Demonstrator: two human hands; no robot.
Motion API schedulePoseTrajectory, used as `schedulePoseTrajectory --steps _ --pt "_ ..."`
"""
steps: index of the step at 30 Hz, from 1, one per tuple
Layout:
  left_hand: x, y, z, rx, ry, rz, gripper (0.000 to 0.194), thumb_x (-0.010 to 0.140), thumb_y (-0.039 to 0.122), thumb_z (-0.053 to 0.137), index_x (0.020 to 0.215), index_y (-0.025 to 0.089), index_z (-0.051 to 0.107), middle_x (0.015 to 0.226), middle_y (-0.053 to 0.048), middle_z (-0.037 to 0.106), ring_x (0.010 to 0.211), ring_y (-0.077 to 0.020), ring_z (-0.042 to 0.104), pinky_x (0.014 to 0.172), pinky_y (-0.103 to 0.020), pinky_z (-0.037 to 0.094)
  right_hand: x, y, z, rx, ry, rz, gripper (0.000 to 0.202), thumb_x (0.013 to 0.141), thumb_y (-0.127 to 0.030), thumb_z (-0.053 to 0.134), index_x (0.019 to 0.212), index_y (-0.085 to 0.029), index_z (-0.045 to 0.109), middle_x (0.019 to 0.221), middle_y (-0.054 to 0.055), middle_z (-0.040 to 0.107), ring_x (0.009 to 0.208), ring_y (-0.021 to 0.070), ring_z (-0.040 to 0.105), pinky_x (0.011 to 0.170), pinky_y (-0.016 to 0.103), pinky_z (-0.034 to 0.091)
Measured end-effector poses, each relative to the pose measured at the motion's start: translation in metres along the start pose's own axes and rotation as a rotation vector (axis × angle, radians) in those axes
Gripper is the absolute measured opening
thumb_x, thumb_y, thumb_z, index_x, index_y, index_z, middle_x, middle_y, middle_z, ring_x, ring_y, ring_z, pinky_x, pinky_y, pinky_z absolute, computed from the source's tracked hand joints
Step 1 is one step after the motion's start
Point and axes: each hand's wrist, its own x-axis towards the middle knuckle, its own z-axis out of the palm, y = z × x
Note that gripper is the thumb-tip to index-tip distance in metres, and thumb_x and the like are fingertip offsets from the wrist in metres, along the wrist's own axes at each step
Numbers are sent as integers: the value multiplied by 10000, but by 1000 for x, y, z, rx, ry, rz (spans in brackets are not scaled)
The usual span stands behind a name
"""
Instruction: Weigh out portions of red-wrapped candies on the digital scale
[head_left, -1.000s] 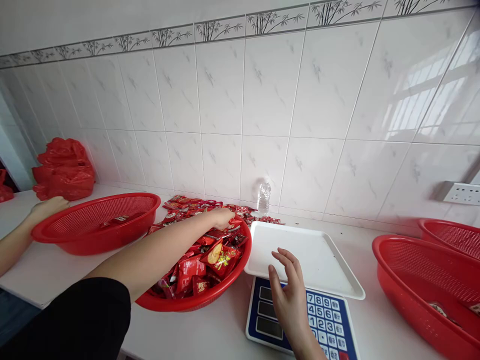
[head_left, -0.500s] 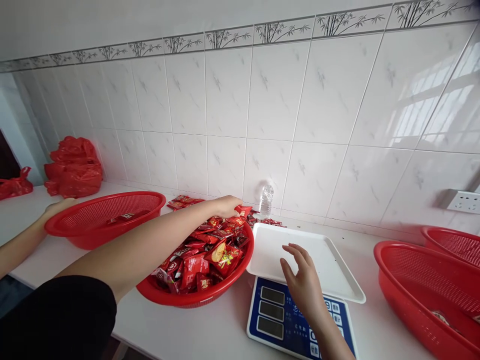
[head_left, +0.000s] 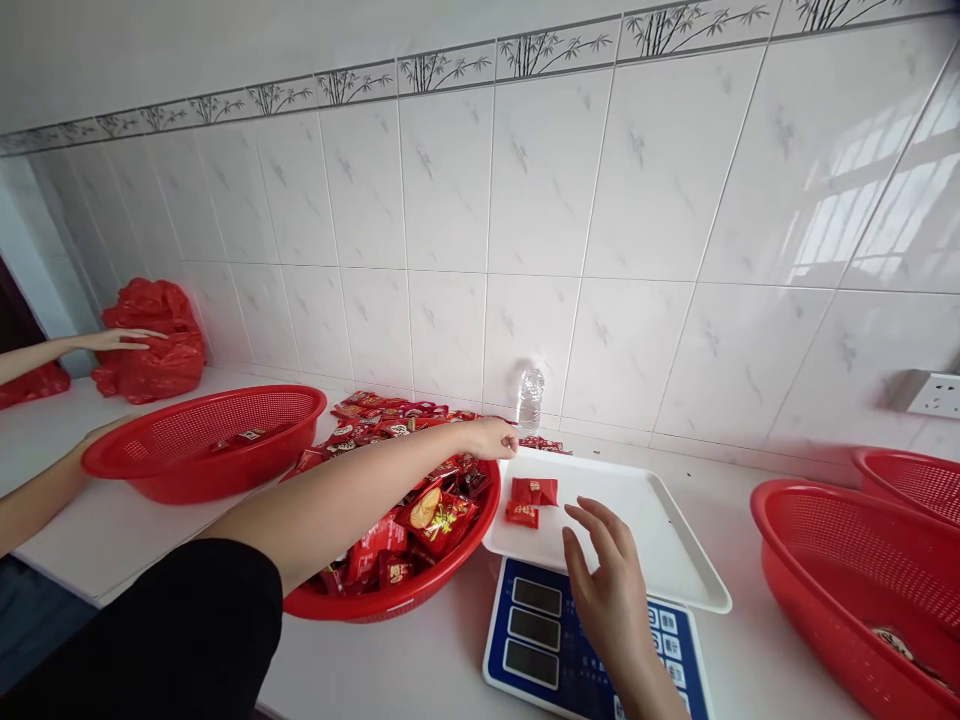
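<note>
My left hand (head_left: 495, 438) reaches across the red basket (head_left: 427, 597), its fingers curled over the tray's far left corner; whether anything is inside them is hidden. Heaped in the basket are red snack packets (head_left: 442, 520), some partly covered by my left forearm. On the white weighing tray (head_left: 630, 500) lie a few small red packets (head_left: 534, 492) near its left side. My right hand (head_left: 611, 570) is open and holds nothing, fingers spread above the tray's front edge. Below it, the blue digital scale (head_left: 534, 630) is partly covered by that hand and wrist.
More packets (head_left: 367, 405) lie behind the basket by the wall, near a clear plastic bottle (head_left: 531, 395). Other red baskets (head_left: 202, 475) stand left and right (head_left: 825, 570). Another person's hand (head_left: 120, 340) is at red plastic bags (head_left: 154, 370). A wall socket (head_left: 934, 392) sits far right.
My left hand has moved right from the packet heap to the tray's corner. Small red packets now lie on the tray. Another person's hand has appeared at the red bags.
</note>
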Motion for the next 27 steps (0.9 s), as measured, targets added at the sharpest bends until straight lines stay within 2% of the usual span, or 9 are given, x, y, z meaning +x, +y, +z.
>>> schedulePoseTrajectory --steps 3,5,7,9,12,14,21,24,27 --pt "1 -19 -3 117 -84 -135 187 671 200 641 849 166 691 846 -35 701 774 -198 623 712 -270 480 -1 -4 1 32 -14 -4 241 935 -289 454 1115 -256 610 1200 109 564 1125 292 500 795 460 514" --pt "-1 -33 -2 150 -136 -198 194 582 199 702 772 166 690 742 -33 690 722 -216 620 700 -297 487 -2 -6 2 49 -21 -8 234 933 -273 459 1113 -261 608 1193 103 564 1115 281 504 801 457 517" --pt "-4 -43 1 177 -180 -258 296 508 210 752 798 190 694 757 -26 697 754 -229 623 731 -304 489 -3 -6 4 62 -27 -9 231 930 -263 464 1114 -267 605 1192 97 562 1107 272 508 796 448 522" --pt "-7 -50 2 194 -218 -282 419 475 241 777 885 219 692 864 -28 712 819 -241 623 763 -305 488 -4 -6 5 73 -33 -9 234 929 -258 466 1118 -271 603 1193 96 561 1109 270 509 777 432 531" --pt "-9 -53 2 237 -252 -244 522 487 274 773 996 232 667 1034 -52 693 856 -256 619 755 -315 493 -5 -6 6 84 -36 -11 236 928 -258 467 1117 -268 607 1184 98 566 1102 267 518 754 413 539" --pt "-10 -52 1 278 -257 -223 519 508 270 753 1016 226 657 1066 -62 680 840 -253 619 727 -314 495 -5 -6 7 89 -34 -6 234 927 -258 465 1110 -266 611 1178 98 570 1096 265 525 748 407 542" --pt "-14 -51 -13 292 -205 -228 292 619 161 593 895 204 677 874 -32 695 692 -191 594 589 -257 447 -4 -6 7 119 -33 -3 225 930 -254 461 1084 -257 624 1144 96 587 1066 253 544 744 396 549" --pt "-22 -54 -21 287 -169 -253 244 676 174 547 881 189 679 887 -39 695 706 -178 594 597 -246 443 -4 -7 7 134 -36 1 228 932 -249 457 1085 -258 626 1141 95 591 1059 247 550 748 393 551" --pt "-29 -57 -20 288 -151 -261 314 680 242 594 984 211 668 984 -46 688 791 -196 605 664 -256 463 -4 -8 8 144 -39 -3 226 931 -247 458 1077 -254 631 1137 95 595 1055 244 555 756 393 551"
